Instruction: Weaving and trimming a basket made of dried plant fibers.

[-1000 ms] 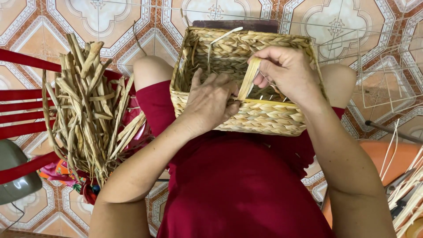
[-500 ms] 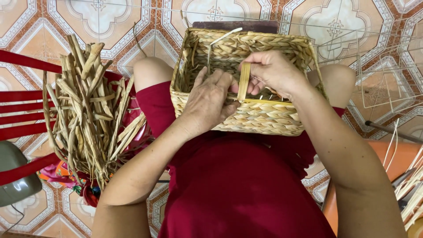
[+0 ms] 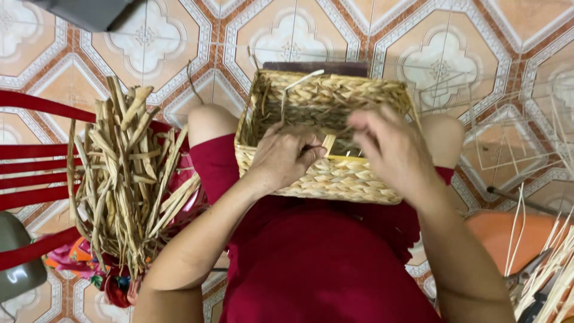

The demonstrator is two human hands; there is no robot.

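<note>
A rectangular woven straw basket (image 3: 335, 179) rests on my lap, over my red clothing. My left hand (image 3: 281, 157) presses on the basket's near rim and pinches the end of a pale straw strand (image 3: 328, 143) there. My right hand (image 3: 391, 149), blurred with motion, hovers over the rim just to the right, fingers curled near the same strand; whether it grips the strand cannot be told. A thin pale stalk (image 3: 296, 84) sticks up from the basket's far wall.
A bundle of dried straw leaves (image 3: 128, 179) lies on a red slatted chair (image 3: 30, 173) at my left. Loose thin canes (image 3: 550, 263) and an orange object (image 3: 508, 233) sit at my right. A wire frame (image 3: 508, 131) lies on the patterned tile floor.
My right hand has drawn the straw strand down from upright to the basket's near rim. My left hand stayed on the rim.
</note>
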